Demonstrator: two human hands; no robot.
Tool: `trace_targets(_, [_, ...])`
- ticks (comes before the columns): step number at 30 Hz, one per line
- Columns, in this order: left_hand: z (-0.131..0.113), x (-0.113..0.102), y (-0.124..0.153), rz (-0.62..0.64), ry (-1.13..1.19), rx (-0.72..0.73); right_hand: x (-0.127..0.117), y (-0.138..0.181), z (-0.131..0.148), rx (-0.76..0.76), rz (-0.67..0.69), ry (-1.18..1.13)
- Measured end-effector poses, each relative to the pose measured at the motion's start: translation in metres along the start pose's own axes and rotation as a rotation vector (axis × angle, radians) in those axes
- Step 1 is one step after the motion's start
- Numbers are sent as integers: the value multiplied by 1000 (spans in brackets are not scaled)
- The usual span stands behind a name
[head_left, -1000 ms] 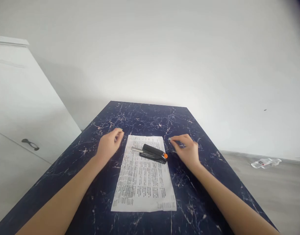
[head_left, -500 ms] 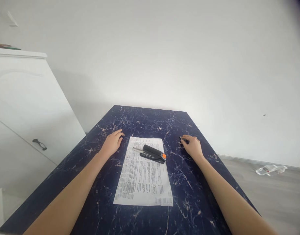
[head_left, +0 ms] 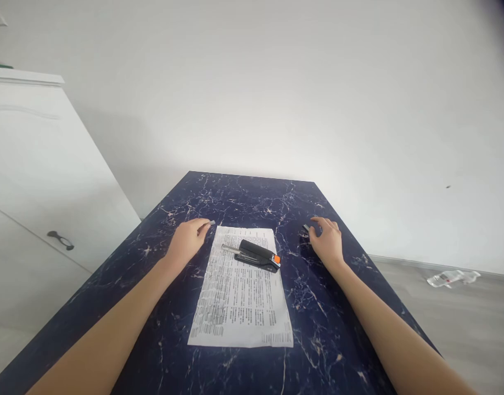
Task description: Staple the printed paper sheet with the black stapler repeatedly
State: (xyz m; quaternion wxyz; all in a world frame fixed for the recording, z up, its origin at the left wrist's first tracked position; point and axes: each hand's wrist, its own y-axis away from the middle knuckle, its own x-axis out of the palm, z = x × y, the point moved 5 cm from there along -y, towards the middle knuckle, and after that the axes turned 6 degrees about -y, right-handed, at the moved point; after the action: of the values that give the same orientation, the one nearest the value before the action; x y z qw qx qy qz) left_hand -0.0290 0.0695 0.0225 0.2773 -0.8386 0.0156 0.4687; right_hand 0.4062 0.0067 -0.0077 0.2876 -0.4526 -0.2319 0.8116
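Observation:
A black stapler (head_left: 258,255) with an orange end piece lies on a printed sheet of paper (head_left: 252,329), its metal rail sticking out at the left. Left of the paper's top corner, my left hand (head_left: 188,240) is closed, pinching a small grey strip (head_left: 212,223) that looks like a row of staples. To the right of the sheet, my right hand (head_left: 328,241) has a small dark strip (head_left: 305,227) at the tips of its thumb and fingers. That strip's kind is too small to make out. Neither hand touches the stapler or the paper.
The sheet rests on a dark blue marbled table (head_left: 252,200) that reaches toward a white wall (head_left: 252,99). A white cabinet (head_left: 50,159) with a dark handle (head_left: 60,240) stands at the left. Clear plastic packaging (head_left: 453,278) lies on the floor at the right.
My left hand has turned a little, bringing the grey strip into clearer view. The fingers of my right hand have shifted about the dark strip. Stapler and paper stay put; the view has shifted slightly.

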Motion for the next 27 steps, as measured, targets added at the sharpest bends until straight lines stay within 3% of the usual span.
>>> trace_targets(4, [-14,14,9,73,371,-36,1,2,13,-65,4,-38])
trace_targets(7, [-10,30,14,140,665,-174,2,1,14,-70,11,-44])
trace_targets(11, [-4,38,16,129,840,-288,3,0,11,-52,27,-48])
trace_targets(16, [-10,31,15,136,838,-257,5,0,9,-37,45,-50])
trace_targets(22, [-26,17,12,249,521,22,7,0,6,-24,55,-67])
trace_targets(27, [-30,18,11,354,490,112,11,1,2,-21,77,-73])
